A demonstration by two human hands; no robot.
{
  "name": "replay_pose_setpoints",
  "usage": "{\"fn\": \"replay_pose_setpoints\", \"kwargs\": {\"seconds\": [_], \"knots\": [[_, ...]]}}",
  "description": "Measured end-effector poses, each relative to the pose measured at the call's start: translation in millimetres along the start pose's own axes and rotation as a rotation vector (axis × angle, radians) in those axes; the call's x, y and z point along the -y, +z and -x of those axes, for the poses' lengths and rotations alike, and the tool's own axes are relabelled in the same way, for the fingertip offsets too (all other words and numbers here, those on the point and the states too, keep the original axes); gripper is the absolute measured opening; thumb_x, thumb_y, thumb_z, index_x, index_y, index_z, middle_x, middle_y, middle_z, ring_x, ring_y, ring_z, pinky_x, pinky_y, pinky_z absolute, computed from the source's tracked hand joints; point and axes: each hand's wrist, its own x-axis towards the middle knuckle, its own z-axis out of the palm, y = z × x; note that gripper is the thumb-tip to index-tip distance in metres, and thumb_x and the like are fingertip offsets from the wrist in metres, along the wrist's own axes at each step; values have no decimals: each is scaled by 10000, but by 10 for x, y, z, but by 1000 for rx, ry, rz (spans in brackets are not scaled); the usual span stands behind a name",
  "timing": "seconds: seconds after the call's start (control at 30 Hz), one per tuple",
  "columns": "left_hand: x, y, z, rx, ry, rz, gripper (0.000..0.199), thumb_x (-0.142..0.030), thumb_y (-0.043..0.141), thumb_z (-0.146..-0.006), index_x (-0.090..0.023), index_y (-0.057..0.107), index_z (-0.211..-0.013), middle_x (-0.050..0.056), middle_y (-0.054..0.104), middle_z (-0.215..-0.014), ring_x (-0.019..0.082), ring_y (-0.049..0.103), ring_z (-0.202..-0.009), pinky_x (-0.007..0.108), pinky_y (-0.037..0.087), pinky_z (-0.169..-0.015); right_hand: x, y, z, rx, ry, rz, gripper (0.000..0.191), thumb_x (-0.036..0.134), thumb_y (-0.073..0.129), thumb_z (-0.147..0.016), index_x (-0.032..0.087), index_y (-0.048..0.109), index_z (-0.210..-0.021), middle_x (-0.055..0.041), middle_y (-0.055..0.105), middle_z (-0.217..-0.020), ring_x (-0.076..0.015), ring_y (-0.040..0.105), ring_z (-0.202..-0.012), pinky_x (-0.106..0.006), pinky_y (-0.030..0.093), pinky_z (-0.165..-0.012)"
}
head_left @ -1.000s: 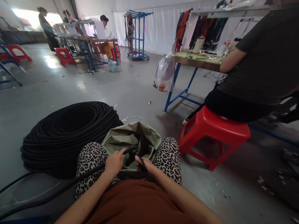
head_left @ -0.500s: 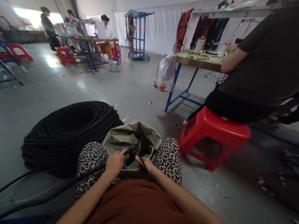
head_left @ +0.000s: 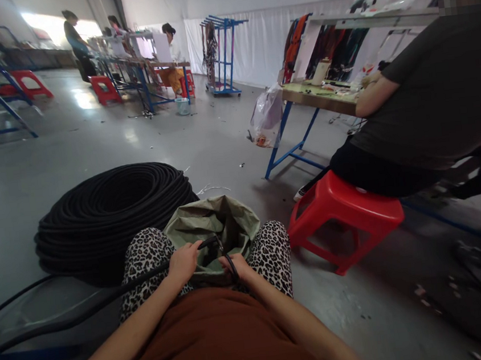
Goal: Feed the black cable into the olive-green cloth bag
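Between my knees stands an open olive-green bag (head_left: 239, 217), its mouth facing up. My left hand (head_left: 184, 261) is closed round a thick black cord (head_left: 141, 277), whose end reaches over the bag's opening. My right hand (head_left: 234, 265) grips black-handled scissors (head_left: 231, 261), with the blades at the cord's end. Whether the blades touch the cord is too small to tell. The cord runs back past my left forearm to the lower left. A large coil of black cord (head_left: 111, 216) lies on the floor at the left of the bag.
On a red stool (head_left: 346, 206) at the right, a person sits at a workbench (head_left: 322, 100) with a plastic bag (head_left: 267, 114) hanging from it. A blue bar (head_left: 27, 358) is at lower left. Farther back are a blue rack (head_left: 225, 55) and several people at tables.
The scissors' handles have opened slightly in my right hand, and the blades have shifted a little by the cord's end. My left hand has barely moved.
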Motion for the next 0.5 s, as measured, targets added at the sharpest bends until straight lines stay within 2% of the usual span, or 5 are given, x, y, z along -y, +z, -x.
{"fn": "replay_pose_setpoints", "kwargs": {"seconds": [0.2, 0.4, 0.5], "knots": [[18, 26, -17, 5, -5, 7, 460, -216, 348, -960, -258, 522, -1384, 91, 667, -1106, 183, 629, -976, 294, 452, -840, 55, -17, 81, -50, -39, 191, 284, 208, 589, -852, 146, 550, -578, 31, 458, -406, -101, 449, -347, -190, 320, -361], [-8, 5, -15, 9, -23, 9, 438, -250, 400, -952, -274, 534, -1368, 84, 665, -1093, 184, 630, -988, 281, 449, -847, 46, -18, 82, -44, -69, 236, 332, 188, 571, -852, 151, 519, -525, 26, 456, -413, -84, 428, -347, -181, 318, -366], [-16, -15, -25, 14, -25, -9, 444, -238, 358, -961, -262, 535, -1368, 89, 668, -1085, 187, 634, -978, 285, 449, -825, 1, -15, 41, -43, -79, 255, 337, 198, 572, -852, 161, 505, -524, 24, 455, -413, -89, 430, -350, -183, 321, -368]]}}
